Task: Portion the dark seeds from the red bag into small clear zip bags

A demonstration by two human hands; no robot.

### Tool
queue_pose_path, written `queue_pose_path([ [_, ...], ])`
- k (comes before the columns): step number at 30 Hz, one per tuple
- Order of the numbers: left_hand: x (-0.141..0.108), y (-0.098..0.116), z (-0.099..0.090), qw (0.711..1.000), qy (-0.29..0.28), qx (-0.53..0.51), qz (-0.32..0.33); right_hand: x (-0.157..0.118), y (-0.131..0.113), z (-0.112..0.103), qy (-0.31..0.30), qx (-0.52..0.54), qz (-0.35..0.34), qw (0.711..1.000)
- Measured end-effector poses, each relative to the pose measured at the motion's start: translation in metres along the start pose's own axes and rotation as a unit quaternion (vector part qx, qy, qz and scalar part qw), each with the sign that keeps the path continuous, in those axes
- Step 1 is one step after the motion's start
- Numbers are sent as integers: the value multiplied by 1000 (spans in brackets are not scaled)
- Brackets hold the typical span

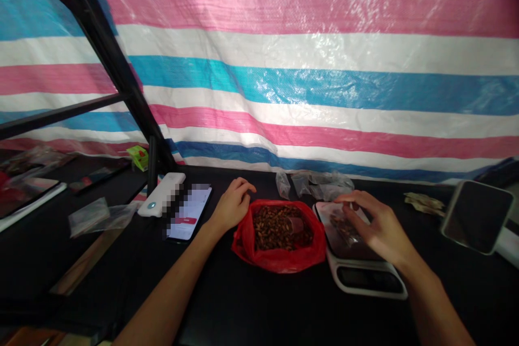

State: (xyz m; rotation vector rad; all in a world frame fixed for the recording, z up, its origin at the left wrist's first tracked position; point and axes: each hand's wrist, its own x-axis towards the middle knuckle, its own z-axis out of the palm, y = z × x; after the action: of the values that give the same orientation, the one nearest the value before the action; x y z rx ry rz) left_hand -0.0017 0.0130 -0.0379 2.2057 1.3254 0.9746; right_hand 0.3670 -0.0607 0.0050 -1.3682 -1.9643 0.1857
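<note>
A red plastic bag [279, 260] stands open on the black table, filled with small brown pieces and a small reddish scoop [295, 225]. Beside its upper left rim rests my left hand [235, 203], fingers loosely curled, nothing visible in them. My right hand [371, 221] is over the kitchen scale [370, 279], fingers bent and thumb apart from them. Under the fingers a small clear bag [344, 228] with brown pieces lies on the scale's dark plate; no grip on it can be seen.
Small clear bags [330, 186] lie behind the scale. A lit phone [190, 215] and a white power bank [162, 193] are on the left. At right sit a crumpled wrapper [424, 203] and a dark-screened device [477, 216]. Black frame bars [140, 111] rise at left before a striped sheet.
</note>
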Motion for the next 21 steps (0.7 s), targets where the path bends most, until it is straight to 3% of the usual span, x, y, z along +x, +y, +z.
queue_pose_path([
  [10, 2, 0, -1, 996, 93, -8, -6, -2, 3, -1, 10, -37, -4, 999],
  [14, 2, -2, 0, 994, 107, -11, -12, -1, 5, -4, 11, -37, 11, 999],
  [21, 2, -3, 2, 994, 103, -20, -14, -5, 7, -9, -46, -16, 78, 996],
])
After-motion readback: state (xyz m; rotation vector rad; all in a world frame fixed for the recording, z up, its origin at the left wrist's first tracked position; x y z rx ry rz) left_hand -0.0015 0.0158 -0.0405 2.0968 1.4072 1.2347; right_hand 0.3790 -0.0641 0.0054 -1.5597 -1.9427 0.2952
